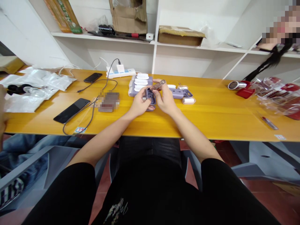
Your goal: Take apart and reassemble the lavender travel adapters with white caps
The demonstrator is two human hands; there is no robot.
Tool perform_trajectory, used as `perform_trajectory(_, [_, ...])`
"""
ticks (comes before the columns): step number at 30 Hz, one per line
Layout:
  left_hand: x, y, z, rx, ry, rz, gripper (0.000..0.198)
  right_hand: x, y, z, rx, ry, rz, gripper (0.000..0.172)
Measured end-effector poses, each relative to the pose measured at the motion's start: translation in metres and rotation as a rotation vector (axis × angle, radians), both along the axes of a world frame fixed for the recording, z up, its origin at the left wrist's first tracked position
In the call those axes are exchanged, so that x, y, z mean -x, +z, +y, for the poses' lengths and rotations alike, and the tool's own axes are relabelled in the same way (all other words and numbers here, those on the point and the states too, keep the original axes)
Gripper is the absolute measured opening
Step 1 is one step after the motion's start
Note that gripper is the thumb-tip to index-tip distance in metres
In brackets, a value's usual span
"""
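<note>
My left hand [139,104] is closed around a small purple plastic housing [151,96] with a dark hollow inside. My right hand [166,98] pinches a brownish, see-through elongated piece [159,84] just above the housing. Its thumb is close to the housing's rim; whether it touches is unclear. Behind my left hand, several white brush heads [141,82] with bristle-like ridges lie on purple parts [131,89]. To the right of my right hand rest another purple housing [177,93] and a white rounded part [188,101].
Two phones [71,110] [92,77], a dark cable and a blurred box [109,102] lie left on the yellow table [215,109]. A power strip [121,73] stands behind. Plastic bags [37,86] are far left; a round brush [237,85] and red-and-clear packs [281,97] are right. A neighbour sits left.
</note>
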State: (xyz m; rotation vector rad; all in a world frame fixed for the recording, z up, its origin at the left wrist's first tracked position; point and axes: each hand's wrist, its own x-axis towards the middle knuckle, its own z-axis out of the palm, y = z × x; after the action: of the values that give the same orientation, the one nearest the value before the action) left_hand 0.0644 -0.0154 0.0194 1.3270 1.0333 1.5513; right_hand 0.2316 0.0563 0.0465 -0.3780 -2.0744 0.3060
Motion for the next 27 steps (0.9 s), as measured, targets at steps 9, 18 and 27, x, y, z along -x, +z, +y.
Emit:
perform_trajectory(9, [0.0011, -0.0010, 0.0018, 0.016, -0.041, -0.005, 0.080, -0.0022, 0.0005, 0.0016, 0.024, 0.003, 0.007, 0.060])
perform_trajectory(18, [0.0003, 0.0023, -0.0017, 0.018, -0.090, -0.013, 0.089, -0.0021, 0.0024, -0.0013, 0.043, 0.009, 0.016, 0.059])
perform_trajectory(27, [0.0000, 0.0046, -0.0014, 0.061, -0.073, -0.026, 0.091, -0.0019, 0.0048, -0.0027, 0.057, -0.008, 0.007, 0.057])
